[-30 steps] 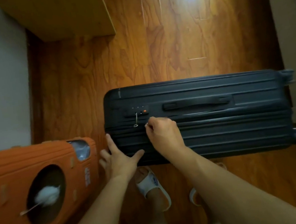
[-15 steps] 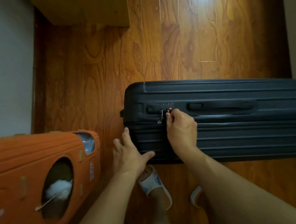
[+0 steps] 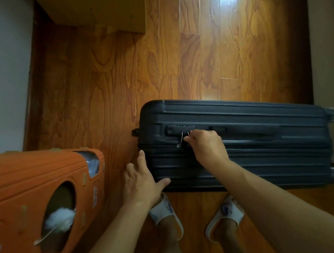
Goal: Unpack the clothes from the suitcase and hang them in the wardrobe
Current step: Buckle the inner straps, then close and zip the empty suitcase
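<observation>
Navy hard-shell suitcase on its side on the wood floor, zipped shut. R hand pinches a zipper pull by the combination lock; L hand, fingers spread, braces the case's end. Best approach: hold the shell steady w/ L hand, free the pull from the lock, then run it along the seam.

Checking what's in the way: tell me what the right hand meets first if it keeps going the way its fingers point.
The right hand points up the dark suitcase at the zipper pulls; it seems to pinch one already. Just beyond comes the lock. Depth is hard to judge.
</observation>
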